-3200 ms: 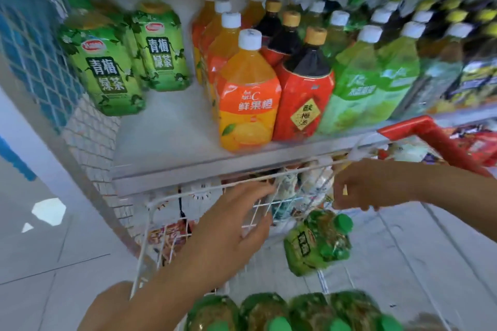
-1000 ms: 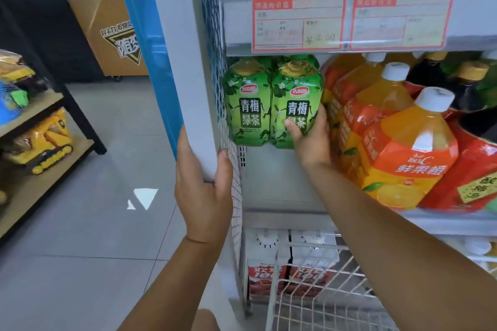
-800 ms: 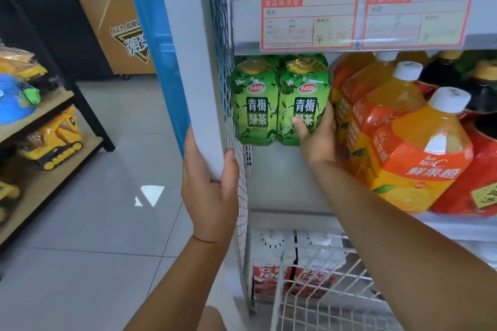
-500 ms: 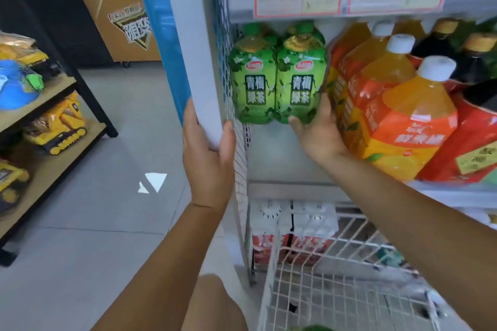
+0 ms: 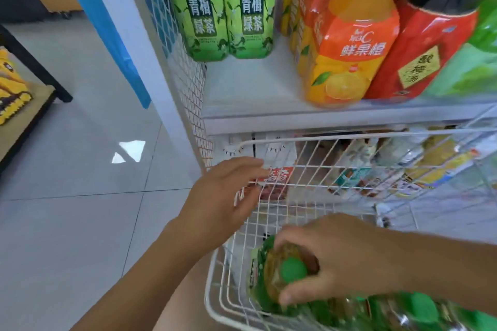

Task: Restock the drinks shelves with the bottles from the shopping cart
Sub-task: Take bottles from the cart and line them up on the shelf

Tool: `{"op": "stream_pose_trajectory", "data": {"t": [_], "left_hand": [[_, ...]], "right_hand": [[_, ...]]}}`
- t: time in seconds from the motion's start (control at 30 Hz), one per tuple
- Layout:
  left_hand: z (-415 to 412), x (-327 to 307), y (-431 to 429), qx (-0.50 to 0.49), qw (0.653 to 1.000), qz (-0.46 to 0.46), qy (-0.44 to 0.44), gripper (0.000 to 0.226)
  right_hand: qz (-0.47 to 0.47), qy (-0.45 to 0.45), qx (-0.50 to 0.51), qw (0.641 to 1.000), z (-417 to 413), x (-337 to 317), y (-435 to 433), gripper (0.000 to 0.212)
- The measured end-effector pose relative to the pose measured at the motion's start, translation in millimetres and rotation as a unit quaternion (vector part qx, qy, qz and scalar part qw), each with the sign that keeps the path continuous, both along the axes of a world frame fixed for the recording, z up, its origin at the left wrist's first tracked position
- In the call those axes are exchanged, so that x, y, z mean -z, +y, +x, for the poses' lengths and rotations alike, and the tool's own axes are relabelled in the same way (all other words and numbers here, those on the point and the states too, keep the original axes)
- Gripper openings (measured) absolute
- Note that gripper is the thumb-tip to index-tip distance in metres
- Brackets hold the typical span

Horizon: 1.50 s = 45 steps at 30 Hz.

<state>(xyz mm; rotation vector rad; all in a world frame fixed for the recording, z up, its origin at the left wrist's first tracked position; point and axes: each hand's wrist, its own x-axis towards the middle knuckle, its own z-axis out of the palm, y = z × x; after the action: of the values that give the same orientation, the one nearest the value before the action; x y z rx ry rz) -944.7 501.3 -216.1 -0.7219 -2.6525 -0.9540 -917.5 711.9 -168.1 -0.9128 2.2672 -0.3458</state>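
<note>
Two green tea bottles (image 5: 223,8) stand side by side at the back left of the white shelf (image 5: 255,94). Down in the white wire cart (image 5: 295,166), my right hand (image 5: 330,258) grips the shoulder of another green tea bottle (image 5: 271,271) with a green cap. My left hand (image 5: 226,193) hovers with relaxed fingers at the cart's upper left corner; whether it touches the wire is unclear. More green-capped bottles (image 5: 419,306) lie at the cart's near right.
Orange juice bottles (image 5: 349,43) and red-labelled dark bottles (image 5: 430,45) fill the shelf's right side. A white and blue post (image 5: 129,27) borders the shelf on the left. Packaged goods (image 5: 363,169) show behind the cart. A low rack with a yellow toy (image 5: 10,88) stands far left.
My right hand left the shelved green bottle and came down into the cart onto another bottle. My left hand let go of the post and dropped to the cart's corner. The view tilted downward.
</note>
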Motion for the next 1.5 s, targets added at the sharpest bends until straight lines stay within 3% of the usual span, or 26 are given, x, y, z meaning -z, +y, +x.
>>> {"op": "stream_pose_trajectory", "data": {"t": [0.07, 0.13, 0.23, 0.33, 0.43, 0.5, 0.57, 0.67, 0.77, 0.83, 1.1, 1.17, 1.23, 1.37, 1.5], "left_hand": [[0, 0, 1, -0.008, 1.000, -0.019, 0.000, 0.030], [1, -1, 1, -0.013, 0.999, -0.031, -0.004, 0.030], [2, -8, -1, -0.001, 0.999, -0.036, -0.018, 0.033], [1, -29, -7, 0.070, 0.988, -0.066, -0.123, 0.062], [-6, -54, -8, 0.181, 0.945, -0.103, -0.252, 0.087], [-17, -69, -2, 0.203, 0.920, -0.053, -0.331, 0.100], [-28, -81, 8, 0.185, 0.915, 0.039, -0.357, 0.097], [-38, -93, 16, 0.109, 0.937, 0.143, -0.301, 0.079], [-45, -101, 12, 0.053, 0.933, 0.231, -0.270, 0.077], [-46, -112, 9, 0.031, 0.933, 0.267, -0.241, 0.079], [-57, -155, -6, -0.031, 0.965, 0.256, -0.043, 0.075], [-52, -148, -20, -0.121, 0.958, 0.242, 0.095, 0.061], [-49, -133, -37, -0.226, 0.920, 0.232, 0.222, 0.040], [-58, -111, -50, -0.281, 0.902, 0.251, 0.210, 0.044], [-70, -105, -54, -0.290, 0.895, 0.267, 0.209, 0.060]], "right_hand": [[-0.007, 0.062, 0.002, 0.998, 15, 8, -8, 0.061], [-0.035, 0.095, 0.031, 0.994, 22, 13, -12, 0.044], [-0.098, 0.050, 0.124, 0.986, 15, 13, -9, 0.025], [-0.184, 0.021, 0.208, 0.960, -2, -6, 2, 0.018], [-0.273, 0.023, 0.203, 0.940, -21, -41, 8, 0.019], [-0.314, 0.031, 0.171, 0.933, -32, -67, 8, 0.020], [-0.324, 0.051, 0.139, 0.934, -42, -86, 6, 0.021], [-0.351, 0.076, 0.167, 0.918, -59, -102, 12, 0.037], [-0.304, 0.085, 0.245, 0.917, -65, -101, 26, 0.092], [-0.262, 0.090, 0.270, 0.922, -55, -88, 16, 0.113], [-0.518, 0.170, 0.321, 0.775, -101, -74, -41, 0.088], [-0.530, 0.164, 0.324, 0.767, -121, -72, -55, 0.090], [-0.526, 0.161, 0.333, 0.766, -142, -68, -69, 0.093], [-0.513, 0.156, 0.349, 0.769, -181, -56, -97, 0.099], [-0.496, 0.136, 0.376, 0.771, -211, -42, -114, 0.087]]}}
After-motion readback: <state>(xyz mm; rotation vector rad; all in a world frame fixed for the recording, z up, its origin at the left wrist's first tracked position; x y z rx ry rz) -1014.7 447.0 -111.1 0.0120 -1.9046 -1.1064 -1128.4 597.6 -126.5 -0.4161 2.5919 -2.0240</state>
